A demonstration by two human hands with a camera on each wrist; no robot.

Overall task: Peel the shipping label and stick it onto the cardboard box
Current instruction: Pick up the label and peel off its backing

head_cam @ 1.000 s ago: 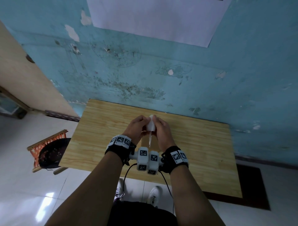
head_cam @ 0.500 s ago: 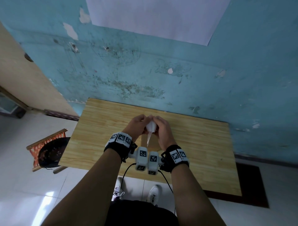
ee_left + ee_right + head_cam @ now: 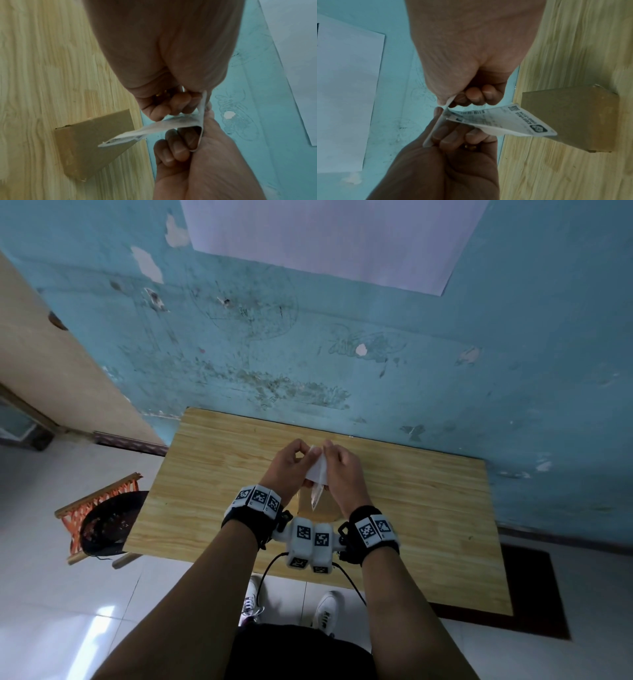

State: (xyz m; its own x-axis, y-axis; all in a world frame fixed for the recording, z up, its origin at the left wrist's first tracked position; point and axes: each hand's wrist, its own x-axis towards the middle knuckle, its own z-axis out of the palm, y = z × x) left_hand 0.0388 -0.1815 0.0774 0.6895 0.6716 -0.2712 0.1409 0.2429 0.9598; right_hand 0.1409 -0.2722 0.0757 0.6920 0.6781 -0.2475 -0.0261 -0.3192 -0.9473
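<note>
I hold a white shipping label (image 3: 317, 470) between both hands over the table. My left hand (image 3: 299, 455) pinches it from the left and my right hand (image 3: 330, 455) pinches its top corner. In the right wrist view the printed label (image 3: 501, 120) with barcode bends away from a plain white strip (image 3: 436, 129) at the pinched end. In the left wrist view the label (image 3: 163, 125) curls between my curled fingers. Below the hands, a small brown cardboard box (image 3: 325, 506) stands on the table, also seen as the box (image 3: 89, 142) and the box (image 3: 573, 119).
The light wooden table (image 3: 205, 481) stands against a worn blue wall (image 3: 376, 354) with a white paper sheet (image 3: 335, 237) on it. A small woven stool with a dark item (image 3: 102, 522) sits left of the table, and a dark mat (image 3: 527, 594) lies at the right.
Both hands stay together above the box, still pinching the label. The label's free lower end now hangs a little further from the fingers.
</note>
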